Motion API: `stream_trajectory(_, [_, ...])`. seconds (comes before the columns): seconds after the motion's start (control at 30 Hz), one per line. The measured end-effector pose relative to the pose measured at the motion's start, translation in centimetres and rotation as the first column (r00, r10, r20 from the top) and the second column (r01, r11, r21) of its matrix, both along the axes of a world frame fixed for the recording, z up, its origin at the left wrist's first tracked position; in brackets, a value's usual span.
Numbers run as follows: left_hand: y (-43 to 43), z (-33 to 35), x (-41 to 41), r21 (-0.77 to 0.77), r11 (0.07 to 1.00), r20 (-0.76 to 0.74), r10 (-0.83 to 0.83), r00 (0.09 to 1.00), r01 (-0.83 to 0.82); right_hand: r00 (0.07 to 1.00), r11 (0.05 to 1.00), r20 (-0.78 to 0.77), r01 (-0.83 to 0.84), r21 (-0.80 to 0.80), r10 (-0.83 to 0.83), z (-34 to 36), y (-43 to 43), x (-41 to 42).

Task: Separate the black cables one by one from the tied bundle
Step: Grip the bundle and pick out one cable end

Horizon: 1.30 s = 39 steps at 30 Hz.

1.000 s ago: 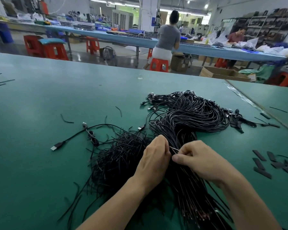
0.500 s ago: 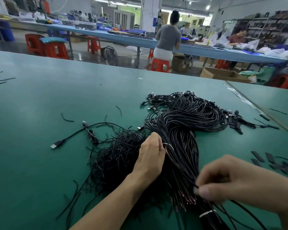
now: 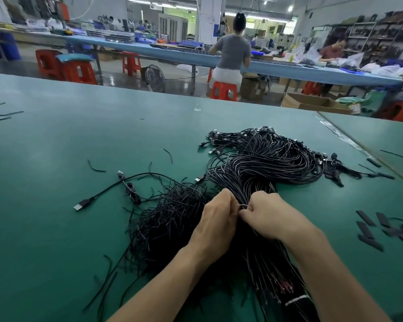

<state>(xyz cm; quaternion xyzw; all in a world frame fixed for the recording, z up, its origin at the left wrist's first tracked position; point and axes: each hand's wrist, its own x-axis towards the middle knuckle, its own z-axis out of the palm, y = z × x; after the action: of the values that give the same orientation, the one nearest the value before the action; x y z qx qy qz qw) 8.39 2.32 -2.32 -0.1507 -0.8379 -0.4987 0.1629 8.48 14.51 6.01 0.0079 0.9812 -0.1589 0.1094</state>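
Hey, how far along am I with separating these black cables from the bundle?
Done: just one loose cable lies apart on the green table. In hand: left hand and right hand both pinch strands at the middle of the bundle. Left: nearly everything; the thick bundle is massed together, its white band on.

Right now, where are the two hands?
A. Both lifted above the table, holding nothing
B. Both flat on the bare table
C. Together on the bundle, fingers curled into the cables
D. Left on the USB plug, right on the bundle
C: the left hand and the right hand meet on the bundle, fingers curled into its cables; the USB plug lies apart, untouched.
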Motion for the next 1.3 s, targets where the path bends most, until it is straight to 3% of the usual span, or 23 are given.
stream_trajectory(0.07, [0.2,0.2,0.2,-0.01,1.0,0.034,0.013,0.999,-0.013,1.0,1.0,0.002,-0.027,-0.005,0.027,0.1,0.2,0.3])
stream_trajectory(0.17, [0.4,0.5,0.3,-0.034,0.997,0.061,0.066,0.996,-0.063,0.998,0.964,0.034,-0.038,-0.263,0.049,0.4,0.9,1.1])
stream_trajectory(0.27, [0.4,0.6,0.3,-0.048,0.996,0.052,0.076,0.996,-0.074,0.977,0.809,0.134,-0.057,-0.584,0.166,1.0,1.7,2.7])
stream_trajectory(0.37, [0.4,0.4,0.2,-0.028,0.997,0.054,0.074,0.996,-0.072,0.973,0.716,0.099,-0.083,-0.693,0.208,1.6,2.5,4.2])
stream_trajectory(0.5, [0.4,0.2,0.2,0.016,0.997,0.039,0.07,0.997,-0.071,0.981,0.692,0.043,-0.102,-0.715,0.189,1.8,2.4,5.8])
stream_trajectory(0.63, [0.0,0.1,0.0,0.044,0.993,0.046,0.109,0.993,-0.111,0.883,0.628,-0.035,-0.36,-0.69,0.467,4.6,3.6,8.2])
stream_trajectory(0.7, [0.2,0.3,-0.1,0.028,0.987,0.015,0.156,0.988,-0.157,0.858,0.635,-0.018,-0.393,-0.665,0.513,6.5,5.0,8.9])
stream_trajectory(0.83, [0.5,0.3,-0.1,-0.014,0.99,-0.005,0.142,0.99,-0.143,0.986,0.834,0.01,-0.134,-0.536,0.165,5.7,5.8,7.3])
stream_trajectory(0.97, [0.2,0.4,0.1,0.126,0.988,0.12,0.079,0.99,-0.094,0.995,0.717,-0.037,0.043,-0.696,-0.095,3.6,4.2,5.4])
stream_trajectory(1.03, [0.0,0.8,0.4,0.076,0.994,0.156,0.072,0.985,-0.084,0.98,0.654,-0.102,0.034,-0.756,-0.169,3.4,3.8,4.7])
stream_trajectory(1.1, [-0.2,1.7,0.9,-0.071,0.992,0.13,0.108,0.986,-0.099,0.939,0.671,-0.239,-0.012,-0.741,-0.248,3.3,3.7,4.2])
stream_trajectory(1.2, [-0.8,4.0,1.9,-0.212,0.974,0.087,0.106,0.991,-0.085,0.765,0.789,-0.532,-0.053,-0.612,-0.362,3.9,4.3,4.1])
stream_trajectory(1.3, [-2.1,6.6,2.5,-0.29,0.943,-0.014,0.168,0.986,-0.165,0.683,0.851,-0.617,0.014,-0.525,-0.392,4.8,4.5,5.0])
